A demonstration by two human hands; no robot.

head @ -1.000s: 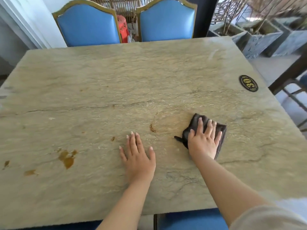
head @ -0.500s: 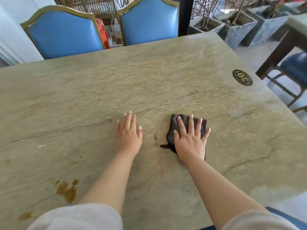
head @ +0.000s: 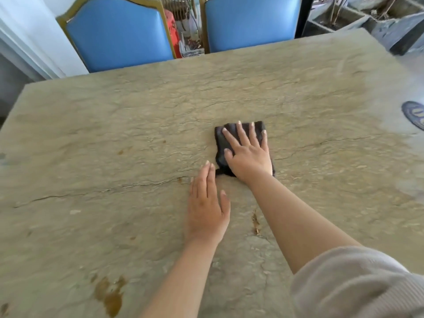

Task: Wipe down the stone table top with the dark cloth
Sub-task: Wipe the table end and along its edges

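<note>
Cloth: the dark cloth [head: 238, 143] lay folded into a small pad at the centre of the frame, flat on the table [head: 321, 92] and pinned beneath the right hand.
Right hand: the right hand [head: 249, 154] was spread open, palm down, fingers fanned across the cloth; it pressed on it and did not pinch it.
Left hand: the left hand [head: 207, 207] was open too, flat on bare stone just below and left of the cloth, holding nothing; its fingertips sat just beside the cloth's lower corner.
How the cloth handles: soft, light and limp by the look of it, so it likely bunches or slides out unless the whole palm bears down. A flat hand over the middle looked like the right hold, with the fingers reaching the far edge.
Table: rough, veined stone with a long crack [head: 103, 191] running across the left half; that texture probably drags at the fabric.
Dirt left: brown stains [head: 110, 294] showed at the lower left of the frame, a smaller brown mark [head: 255, 222] sat between the forearms, and faint specks lay at mid left. All were well apart from the cloth.
Progress: wiping was under way, I'd judge, with the lower left not yet done.
Surroundings: two blue chairs [head: 119, 35] stood at the far edge, top of frame; a dark oval plate [head: 414, 114] was cut off at the right edge, too blurred to read.
</note>
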